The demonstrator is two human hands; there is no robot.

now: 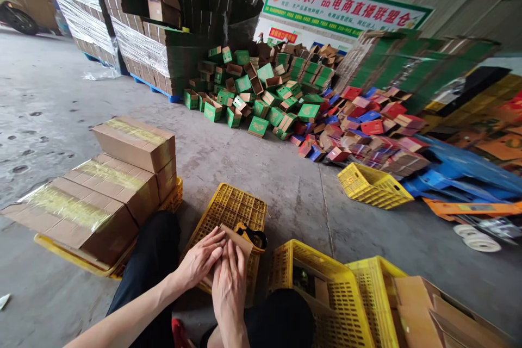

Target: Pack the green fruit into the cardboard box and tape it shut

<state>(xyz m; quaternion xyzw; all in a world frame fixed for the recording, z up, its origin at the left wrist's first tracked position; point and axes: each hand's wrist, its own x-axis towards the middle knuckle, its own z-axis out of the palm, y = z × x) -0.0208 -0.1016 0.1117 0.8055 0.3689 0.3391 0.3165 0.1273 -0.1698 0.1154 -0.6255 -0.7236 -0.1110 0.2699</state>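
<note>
A small cardboard box (238,240) rests on an upturned yellow crate (222,204) between my knees. My left hand (203,255) lies on top of it, fingers stretched toward the right. Beside it, my right hand (229,283) presses its straight fingers onto the same cardboard, fingertips pointing away from me. The two hands meet over the box and cover most of it. Just beyond my right fingertips, a yellow-and-black tape dispenser (252,236) sits on the crate.
Taped cartons (118,179) are stacked at my left on yellow crates. At my right are a yellow crate (326,266) with dark contents partly visible and folded cardboard (444,310). Ahead lie heaps of green boxes (259,126) and red boxes (372,128), a yellow crate (373,187) and blue pallets (460,166).
</note>
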